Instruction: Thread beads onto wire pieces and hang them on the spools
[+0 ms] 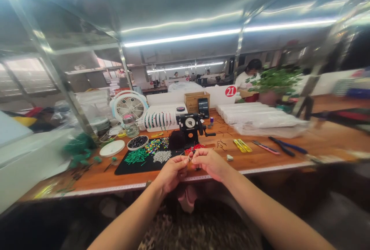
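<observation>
Above the table's front edge, my left hand (175, 171) and my right hand (209, 163) meet fingertip to fingertip. Both are closed in a pinch around something tiny, too small to make out. Just beyond them is a black mat (123, 169) bearing heaps of green tube-like pieces (135, 156), silver beads (162, 156) and multicoloured beads (152, 146). Small red pieces (195, 148) lie right behind my right hand, partly hidden by it. A black machine with a round dial (190, 123) and a side crank (210, 134) stands behind my hands.
Left of the machine are a row of spools (160, 119), a dish of black beads (138, 142), a white lid (112, 148) and a fan (130, 107). To the right lie yellow packets (242, 145), blue-handled pliers (287, 146) and plastic-wrapped white rolls (254, 117). A person (245, 78) sits beyond the partition.
</observation>
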Action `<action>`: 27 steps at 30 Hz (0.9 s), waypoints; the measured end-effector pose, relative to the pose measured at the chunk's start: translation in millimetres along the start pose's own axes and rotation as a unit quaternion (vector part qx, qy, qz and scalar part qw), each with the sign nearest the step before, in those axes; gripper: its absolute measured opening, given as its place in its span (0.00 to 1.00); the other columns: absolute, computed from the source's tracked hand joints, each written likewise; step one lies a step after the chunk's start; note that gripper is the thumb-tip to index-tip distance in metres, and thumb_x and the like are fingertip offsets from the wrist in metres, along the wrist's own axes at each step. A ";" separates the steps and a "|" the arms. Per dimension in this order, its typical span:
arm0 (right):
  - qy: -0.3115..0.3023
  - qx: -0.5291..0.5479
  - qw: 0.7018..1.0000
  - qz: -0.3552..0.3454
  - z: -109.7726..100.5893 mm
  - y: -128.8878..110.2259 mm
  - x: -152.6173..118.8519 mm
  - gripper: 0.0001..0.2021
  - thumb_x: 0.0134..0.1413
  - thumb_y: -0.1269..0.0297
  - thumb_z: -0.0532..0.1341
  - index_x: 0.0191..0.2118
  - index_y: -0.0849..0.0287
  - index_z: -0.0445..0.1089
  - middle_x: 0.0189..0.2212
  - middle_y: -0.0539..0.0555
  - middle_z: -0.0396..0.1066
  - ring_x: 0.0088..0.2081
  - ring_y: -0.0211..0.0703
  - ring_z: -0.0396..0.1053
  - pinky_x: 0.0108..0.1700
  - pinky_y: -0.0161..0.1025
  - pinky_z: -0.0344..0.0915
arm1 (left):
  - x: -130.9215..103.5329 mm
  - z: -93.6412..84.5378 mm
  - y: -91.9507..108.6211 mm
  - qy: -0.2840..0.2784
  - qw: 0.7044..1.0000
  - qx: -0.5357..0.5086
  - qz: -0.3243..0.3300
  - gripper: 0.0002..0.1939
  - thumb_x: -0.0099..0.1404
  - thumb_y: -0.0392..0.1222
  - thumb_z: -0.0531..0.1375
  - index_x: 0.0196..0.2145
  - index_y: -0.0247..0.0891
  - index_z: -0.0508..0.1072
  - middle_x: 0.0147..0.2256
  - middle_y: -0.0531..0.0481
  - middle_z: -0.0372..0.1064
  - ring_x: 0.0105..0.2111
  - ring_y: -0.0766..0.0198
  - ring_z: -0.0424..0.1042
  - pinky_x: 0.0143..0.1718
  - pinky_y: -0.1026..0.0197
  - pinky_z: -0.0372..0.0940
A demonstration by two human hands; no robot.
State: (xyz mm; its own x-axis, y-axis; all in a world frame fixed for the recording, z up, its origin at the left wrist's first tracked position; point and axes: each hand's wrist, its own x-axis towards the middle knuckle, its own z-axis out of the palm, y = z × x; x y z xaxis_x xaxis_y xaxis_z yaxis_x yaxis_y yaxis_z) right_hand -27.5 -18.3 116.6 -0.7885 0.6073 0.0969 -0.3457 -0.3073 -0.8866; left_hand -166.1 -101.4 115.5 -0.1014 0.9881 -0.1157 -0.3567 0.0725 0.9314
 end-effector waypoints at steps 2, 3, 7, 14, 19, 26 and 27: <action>-0.002 -0.003 1.000 0.000 -0.5 0.5 0.6 0.05 0.32 0.72 0.67 0.17 0.63 0.69 0.31 0.50 0.69 0.26 0.34 0.64 0.32 0.37 0.59 | -0.1 0.0 0.1 0.002 1.000 0.002 -0.001 0.16 0.46 0.46 0.69 0.26 0.32 0.70 0.16 0.60 0.49 0.17 0.75 0.43 0.20 0.66 0.38; -0.003 -0.005 1.000 0.001 -0.6 0.5 0.9 0.05 0.32 0.72 0.67 0.17 0.63 0.69 0.31 0.50 0.69 0.26 0.34 0.64 0.32 0.37 0.59 | -0.2 0.1 0.2 0.003 1.000 0.003 -0.002 0.16 0.46 0.46 0.69 0.26 0.32 0.70 0.16 0.60 0.49 0.17 0.75 0.43 0.20 0.66 0.38; -0.005 -0.018 1.000 0.008 -1.4 -1.2 2.1 0.05 0.32 0.73 0.66 0.17 0.63 0.69 0.29 0.50 0.69 0.24 0.33 0.63 0.30 0.36 0.57 | -1.4 2.1 1.6 0.004 1.000 0.011 -0.004 0.16 0.46 0.45 0.69 0.25 0.32 0.71 0.15 0.60 0.49 0.17 0.75 0.43 0.20 0.66 0.39; -0.027 -0.039 0.998 0.036 -5.7 -3.8 3.7 0.05 0.31 0.72 0.65 0.17 0.62 0.68 0.21 0.49 0.68 0.21 0.33 0.62 0.28 0.35 0.56 | -2.3 4.1 1.2 0.013 0.999 0.032 0.001 0.16 0.44 0.45 0.70 0.24 0.32 0.71 0.15 0.59 0.53 0.17 0.75 0.46 0.20 0.66 0.38; -0.053 -0.073 0.994 0.055 -13.9 -6.0 6.9 0.05 0.32 0.71 0.66 0.18 0.63 0.68 0.21 0.49 0.67 0.22 0.33 0.63 0.28 0.34 0.58 | -1.6 4.6 -0.9 0.018 0.998 0.061 0.004 0.16 0.44 0.45 0.70 0.25 0.32 0.72 0.16 0.58 0.56 0.16 0.75 0.47 0.20 0.66 0.38; -0.074 -0.310 0.947 0.033 -20.8 -18.9 -2.1 0.06 0.46 0.65 0.63 0.26 0.62 0.67 0.18 0.49 0.68 0.20 0.35 0.65 0.21 0.31 0.57 | -3.1 7.7 -3.0 0.034 0.993 0.115 0.002 0.16 0.46 0.49 0.68 0.27 0.33 0.73 0.20 0.54 0.65 0.17 0.73 0.52 0.21 0.66 0.44; -0.073 -0.356 0.931 0.028 -20.2 -20.4 -3.8 0.06 0.48 0.64 0.61 0.26 0.61 0.66 0.18 0.49 0.68 0.19 0.36 0.65 0.21 0.31 0.58 | -3.1 8.0 -3.4 0.034 0.991 0.126 0.001 0.16 0.47 0.49 0.68 0.27 0.33 0.74 0.21 0.53 0.66 0.18 0.73 0.53 0.21 0.66 0.44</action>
State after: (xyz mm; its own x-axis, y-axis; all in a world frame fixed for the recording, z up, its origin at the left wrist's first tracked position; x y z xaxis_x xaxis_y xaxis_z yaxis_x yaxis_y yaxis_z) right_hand -7.2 0.5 125.2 -0.8736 0.4834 0.0554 0.0822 0.2588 -0.9624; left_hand -157.1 -103.6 115.4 -0.1683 0.9774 -0.1281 -0.1134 0.1099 0.9874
